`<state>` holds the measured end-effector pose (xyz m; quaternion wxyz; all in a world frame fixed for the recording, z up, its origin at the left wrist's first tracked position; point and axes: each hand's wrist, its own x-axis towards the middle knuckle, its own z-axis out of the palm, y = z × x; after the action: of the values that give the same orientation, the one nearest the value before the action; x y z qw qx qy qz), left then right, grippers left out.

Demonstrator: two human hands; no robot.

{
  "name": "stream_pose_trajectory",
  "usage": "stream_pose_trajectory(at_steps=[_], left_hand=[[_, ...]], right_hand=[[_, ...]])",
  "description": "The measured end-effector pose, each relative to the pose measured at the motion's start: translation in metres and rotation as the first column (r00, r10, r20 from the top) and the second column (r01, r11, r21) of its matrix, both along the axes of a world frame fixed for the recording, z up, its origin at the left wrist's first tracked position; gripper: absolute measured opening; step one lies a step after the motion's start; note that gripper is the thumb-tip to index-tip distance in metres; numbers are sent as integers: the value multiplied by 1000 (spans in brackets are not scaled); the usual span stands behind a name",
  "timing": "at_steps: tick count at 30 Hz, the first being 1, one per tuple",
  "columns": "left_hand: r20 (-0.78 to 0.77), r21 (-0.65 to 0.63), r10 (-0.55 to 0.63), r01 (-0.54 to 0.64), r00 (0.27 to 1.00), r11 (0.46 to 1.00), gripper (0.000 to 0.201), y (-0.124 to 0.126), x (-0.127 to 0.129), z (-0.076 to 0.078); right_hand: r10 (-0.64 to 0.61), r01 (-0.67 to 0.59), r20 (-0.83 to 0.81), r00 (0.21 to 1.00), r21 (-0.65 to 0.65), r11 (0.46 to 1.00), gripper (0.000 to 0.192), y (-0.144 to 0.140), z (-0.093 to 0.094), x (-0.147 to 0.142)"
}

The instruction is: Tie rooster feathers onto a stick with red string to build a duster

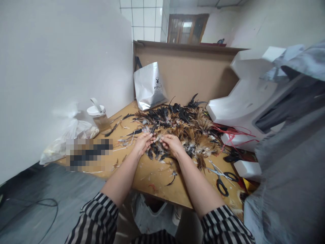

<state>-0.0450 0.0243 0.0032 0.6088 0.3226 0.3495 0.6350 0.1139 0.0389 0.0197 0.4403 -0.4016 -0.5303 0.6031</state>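
Both my hands meet over a heap of brown and black feathers (200,139) spread on the wooden table. My left hand (144,142) is closed in a pinch on a dark feather (153,129) that points upward from the fingertips. Just to its right, my right hand (172,143) pinches a small pale, fluffy feather (157,138) between thumb and fingers. A narrow gap separates the two sets of fingertips. More feathers lie under and behind both hands, partly hidden by them.
Scissors (220,178) lie spread at the table's right, near red strings (232,134) and white foam (228,101). A silver bag (148,88) stands at the back. At left are a lidded jar (99,118) and a plastic bag (68,135). An open bin (152,213) sits below the front edge.
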Motion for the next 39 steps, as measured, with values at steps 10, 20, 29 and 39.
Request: stream_pose_trajectory(at_steps=[10, 20, 29, 39], left_hand=[[-51, -16, -108, 107, 993, 994, 16, -1, 2, -2], [-27, -38, -215, 214, 976, 976, 12, -5, 7, 1], [56, -2, -36, 36, 998, 999, 10, -3, 8, 6], [-77, 38, -48, 51, 996, 998, 21, -5, 13, 0]], right_hand=[[-127, 123, 29, 991, 122, 985, 25, 8, 0, 8], [-165, 157, 25, 986, 191, 969, 26, 7, 1, 4], [-122, 98, -262, 957, -103, 990, 26, -2, 4, -4], [-236, 204, -215, 948, -161, 966, 27, -14, 1, -24]])
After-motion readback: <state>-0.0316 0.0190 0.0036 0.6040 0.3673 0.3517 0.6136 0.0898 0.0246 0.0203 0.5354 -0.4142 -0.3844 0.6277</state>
